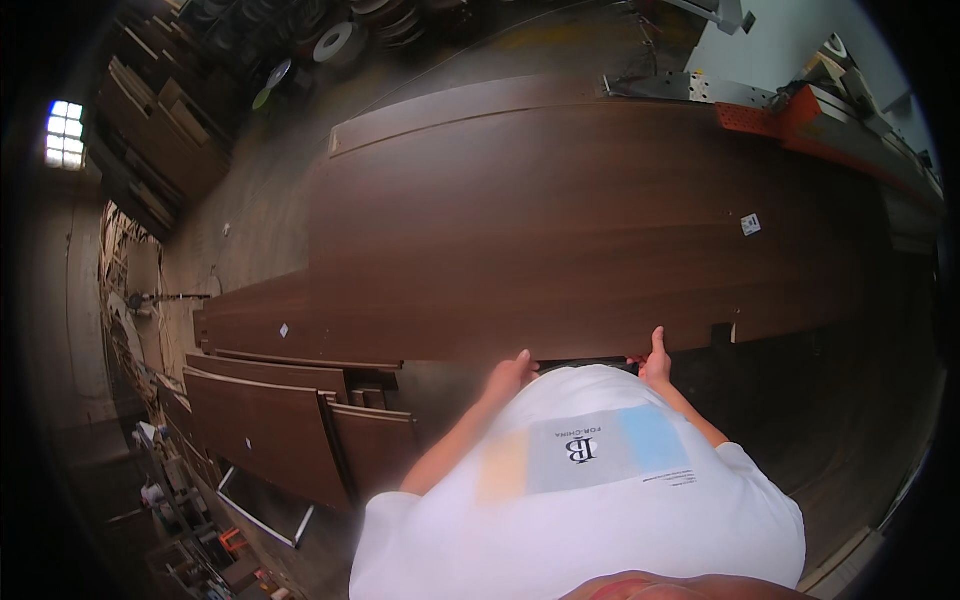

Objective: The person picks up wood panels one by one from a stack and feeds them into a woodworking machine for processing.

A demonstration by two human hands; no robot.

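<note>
Panel (560, 230), a long dark brown board with wood grain, lies flat across the middle of the view, and both hands grip its near edge. Left hand (508, 375) has its fingers (522, 357) curled over that edge, clenched on the board; right hand (655, 362) does the same a little way along the same edge, thumb pointing up onto the top face and the other fingers hidden beneath. Between the two hands the edge runs bare, with a dark gap just under it. Just behind the fingers, toward the person, is a white shirt (600, 500) with pale blue, grey and yellow blocks on the chest. Beyond the right fingers, out on the board's top face, sits a small white sticker (751, 224). Another tiny sticker (284, 329) shows far to the left of the left fingers, on the board's narrow left end. Below and left of the left hand, more brown panels (270, 425) lie stacked lower down, near the floor (260, 200). Far past the board, up and right of the right hand, an orange machine part (800, 115) adjoins a metal rail (690, 88). Far to the upper left, stacked boards (160, 140) lean in the dark, near a bright window (64, 134).
</note>
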